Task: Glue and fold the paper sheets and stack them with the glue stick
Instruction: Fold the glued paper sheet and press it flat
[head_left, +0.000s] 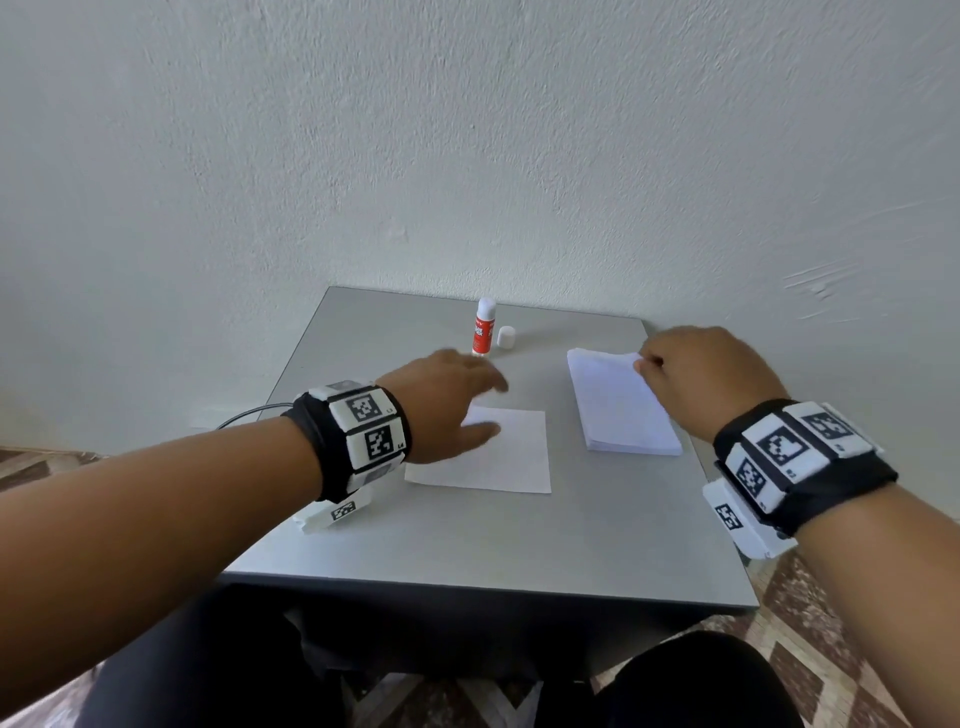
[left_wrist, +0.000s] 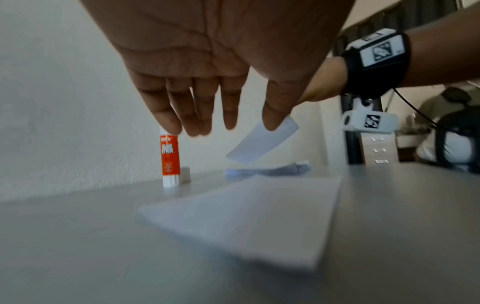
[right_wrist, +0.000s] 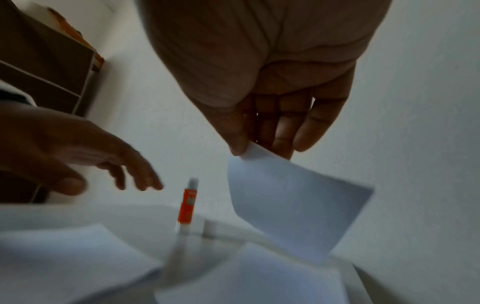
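While the left hand (head_left: 447, 402) hovers with fingers straight and slightly apart above the single sheet (head_left: 511, 457) mid-table, the right hand (head_left: 711, 374) pinches the top sheet (right_wrist: 293, 197) off the paper stack (head_left: 621, 405) by the right edge, the uncapped glue stick (head_left: 483, 330) upright at the far edge.

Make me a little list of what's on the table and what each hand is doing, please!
table: grey top, against a white wall
glue stick: orange and white, standing upright near the far edge, cap off
cap: small white cap standing just beside the glue stick
single sheet: white paper lying flat in the middle
paper stack: white pile to the right
left hand: fingers straight, above the single sheet, holding nothing
right hand: pinches a sheet lifted off the stack
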